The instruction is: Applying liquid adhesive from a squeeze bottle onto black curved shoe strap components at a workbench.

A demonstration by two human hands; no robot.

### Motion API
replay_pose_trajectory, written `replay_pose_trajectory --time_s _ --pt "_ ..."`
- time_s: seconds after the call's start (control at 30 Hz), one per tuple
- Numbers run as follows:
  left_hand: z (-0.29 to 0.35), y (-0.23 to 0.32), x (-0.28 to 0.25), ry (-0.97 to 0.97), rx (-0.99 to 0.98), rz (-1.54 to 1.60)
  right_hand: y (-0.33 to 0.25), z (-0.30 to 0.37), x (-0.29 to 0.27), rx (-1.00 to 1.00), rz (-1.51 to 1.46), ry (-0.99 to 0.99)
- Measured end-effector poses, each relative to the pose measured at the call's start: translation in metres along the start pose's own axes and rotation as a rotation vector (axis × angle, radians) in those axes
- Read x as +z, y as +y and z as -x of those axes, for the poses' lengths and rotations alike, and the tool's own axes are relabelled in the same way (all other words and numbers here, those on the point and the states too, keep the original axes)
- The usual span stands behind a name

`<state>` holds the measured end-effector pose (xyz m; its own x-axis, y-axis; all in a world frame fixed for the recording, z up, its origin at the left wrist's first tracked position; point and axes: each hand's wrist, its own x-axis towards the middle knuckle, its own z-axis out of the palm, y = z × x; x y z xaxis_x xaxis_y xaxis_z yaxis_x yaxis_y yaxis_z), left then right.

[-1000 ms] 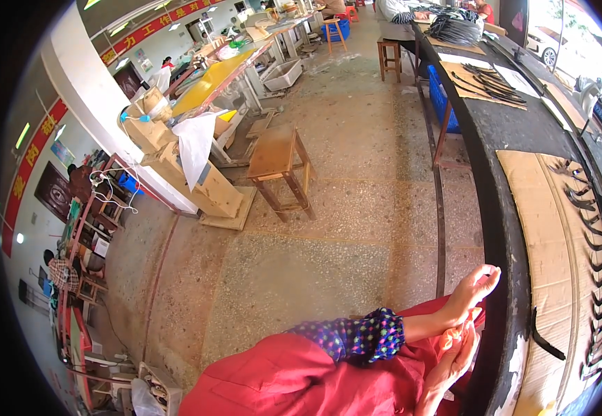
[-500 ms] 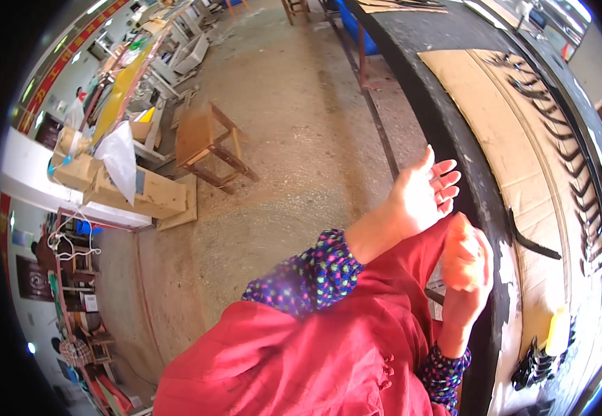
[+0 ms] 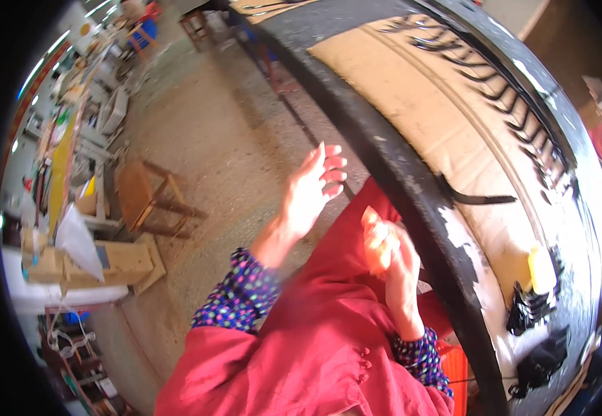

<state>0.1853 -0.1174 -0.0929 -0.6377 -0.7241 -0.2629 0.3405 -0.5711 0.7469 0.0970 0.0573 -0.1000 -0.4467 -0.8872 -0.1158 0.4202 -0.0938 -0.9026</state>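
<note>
My left hand (image 3: pixel 309 194) is raised over the floor, beside my lap. Its fingers are apart and half curled, with nothing in them. Above my red apron (image 3: pixel 301 333), close to the dark table edge, my right hand (image 3: pixel 392 253) is closed. Strong light washes out its orange-looking fingers, so whatever they hold, if anything, cannot be made out. On the cardboard (image 3: pixel 398 90) to the right lies a single black curved strip (image 3: pixel 481 200), apart from both hands. Farther over is a row of several similar black curved pieces (image 3: pixel 498 93).
The black table (image 3: pixel 356 125) runs along my right side. On it are a yellow object (image 3: pixel 541 269), a bundle of black pieces (image 3: pixel 527 308) and a dark crumpled item (image 3: pixel 545 359). A wooden stool (image 3: pixel 141 197) and a cardboard box (image 3: pixel 107 267) stand to the left.
The view has turned to the right, showing more of the table. Both hands appear farther left in the picture. My left hand stays open and my right stays closed; the black strip still lies on the cardboard.
</note>
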Motion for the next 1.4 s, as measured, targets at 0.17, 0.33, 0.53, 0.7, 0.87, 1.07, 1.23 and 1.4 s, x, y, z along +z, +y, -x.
replay_pose_trajectory --time_s 0.17,0.33,0.53,0.7,0.87,1.07,1.23,1.4 --pt "0.014 -0.008 0.063 -0.381 0.048 -0.457 -0.007 -0.056 -0.001 -0.122 0.116 0.195" --pt "-0.092 0.016 0.081 -0.271 0.400 -0.863 -0.044 -0.060 -0.033 -0.407 0.692 0.334" --pt "-0.269 0.094 0.061 0.040 1.216 -1.422 -0.088 0.014 -0.122 -0.348 0.805 0.882" --pt "-0.437 0.177 -0.053 -0.095 1.023 -2.115 -0.128 0.080 -0.236 -0.177 1.346 1.292" --pt "-0.387 0.080 0.065 0.319 1.201 -1.931 -0.154 0.084 -0.271 0.118 1.552 0.946" --pt "-0.189 -0.071 0.199 -0.635 0.781 -1.506 -0.161 0.087 -0.269 0.000 1.384 0.965" --pt "-0.112 -0.148 0.213 -0.590 0.790 -1.644 -0.174 0.093 -0.246 -0.453 0.770 1.057" --pt "-0.098 -0.156 0.211 -0.791 0.730 -1.428 -0.150 0.109 -0.235 -0.773 -0.108 0.847"
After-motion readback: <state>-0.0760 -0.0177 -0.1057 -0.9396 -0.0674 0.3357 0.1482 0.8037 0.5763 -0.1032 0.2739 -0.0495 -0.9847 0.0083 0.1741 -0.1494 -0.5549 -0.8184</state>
